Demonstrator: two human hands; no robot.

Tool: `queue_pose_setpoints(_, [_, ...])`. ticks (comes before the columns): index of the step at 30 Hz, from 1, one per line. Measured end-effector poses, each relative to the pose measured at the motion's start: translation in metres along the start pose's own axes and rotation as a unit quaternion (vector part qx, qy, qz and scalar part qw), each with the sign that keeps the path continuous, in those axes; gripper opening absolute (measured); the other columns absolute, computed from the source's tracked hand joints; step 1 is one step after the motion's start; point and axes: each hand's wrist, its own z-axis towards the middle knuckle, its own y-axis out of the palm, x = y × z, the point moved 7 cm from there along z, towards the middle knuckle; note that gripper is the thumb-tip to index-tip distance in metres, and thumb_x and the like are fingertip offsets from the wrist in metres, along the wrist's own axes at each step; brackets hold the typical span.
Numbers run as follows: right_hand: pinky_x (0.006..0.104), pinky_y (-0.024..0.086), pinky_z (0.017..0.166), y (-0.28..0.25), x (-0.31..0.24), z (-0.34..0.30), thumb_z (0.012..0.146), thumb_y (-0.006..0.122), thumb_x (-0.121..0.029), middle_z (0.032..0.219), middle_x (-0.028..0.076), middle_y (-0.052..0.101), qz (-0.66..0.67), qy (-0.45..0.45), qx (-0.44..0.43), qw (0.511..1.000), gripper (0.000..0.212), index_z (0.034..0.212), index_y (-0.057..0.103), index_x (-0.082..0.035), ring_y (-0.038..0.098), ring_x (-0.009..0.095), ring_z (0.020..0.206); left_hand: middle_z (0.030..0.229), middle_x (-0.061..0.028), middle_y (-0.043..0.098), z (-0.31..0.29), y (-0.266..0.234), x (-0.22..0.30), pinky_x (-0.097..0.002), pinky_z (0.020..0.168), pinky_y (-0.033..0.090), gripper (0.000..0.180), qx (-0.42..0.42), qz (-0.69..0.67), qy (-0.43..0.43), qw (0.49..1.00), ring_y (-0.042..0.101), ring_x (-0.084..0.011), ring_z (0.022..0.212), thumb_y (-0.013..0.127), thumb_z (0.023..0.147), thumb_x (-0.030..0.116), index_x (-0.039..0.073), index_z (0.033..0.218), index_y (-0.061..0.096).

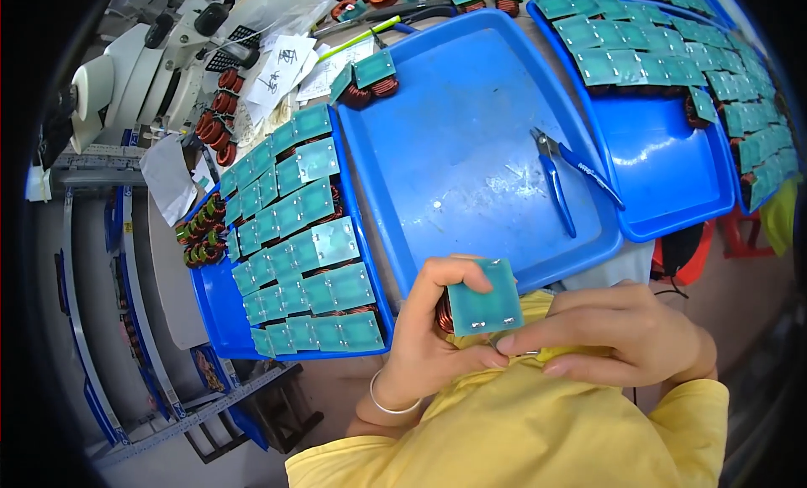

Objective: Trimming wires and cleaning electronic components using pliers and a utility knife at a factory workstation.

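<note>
My left hand (424, 320) is closed around a copper-wound coil with a square green circuit board (487, 299), lifted in front of my chest. The board side, with small solder joints at its edges, is turned up, and part of the copper winding shows beside my fingers. Just below the board's lower edge, my right hand (622, 332) has its fingers pinched together. A small, thin, metallic glint shows at those fingertips, too little of it to name. Blue-handled cutters (559, 177) lie with their handles spread in the large blue tray (445, 143) beyond my hands.
On the left, a blue tray (214, 307) holds rows of board-topped coils (294, 244). Two more coils (374, 72) sit at the big tray's far left corner. Another blue tray (664, 160) with many coils stands right. Papers (282, 68), red coils (218, 122) and a microscope-like device (105, 93) are far left.
</note>
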Motion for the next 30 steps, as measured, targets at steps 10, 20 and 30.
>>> queue_pose_setpoints(10, [0.0308, 0.047, 0.051, 0.001, 0.005, -0.011, 0.079, 0.064, -0.012, 0.075, 0.008, 0.059, 0.029, -0.034, 0.015, 0.999, 0.031, 0.110, 0.061, -0.009, 0.057, 0.021, 0.059, 0.104, -0.0114, 0.051, 0.004, 0.013, 0.008, -0.0274, 0.077, 0.042, 0.063, -0.044, 0.070, 0.033, 0.996, 0.051, -0.0167, 0.090, 0.085, 0.057, 0.020, 0.005, 0.104, 0.046])
queue_pose_setpoints(20, [0.0288, 0.045, 0.046, 0.002, 0.003, -0.015, 0.080, 0.062, -0.013, 0.071, 0.005, 0.055, 0.016, -0.049, -0.022, 0.998, 0.033, 0.113, 0.059, -0.009, 0.056, 0.018, 0.056, 0.098, -0.0116, 0.055, 0.005, 0.017, 0.018, -0.0308, 0.075, 0.045, 0.058, -0.037, 0.139, 0.049, 0.988, 0.055, -0.0242, 0.090, 0.084, 0.057, 0.022, 0.004, 0.099, 0.049])
queue_pose_setpoints(30, [0.0279, 0.043, 0.043, 0.000, 0.000, -0.020, 0.081, 0.061, -0.013, 0.067, 0.004, 0.050, -0.012, -0.059, -0.014, 0.998, 0.034, 0.114, 0.058, -0.009, 0.052, 0.016, 0.053, 0.094, -0.0106, 0.056, 0.008, 0.020, 0.021, -0.0328, 0.076, 0.045, 0.057, -0.034, 0.159, 0.051, 0.985, 0.056, -0.0272, 0.092, 0.084, 0.055, 0.024, 0.004, 0.096, 0.052])
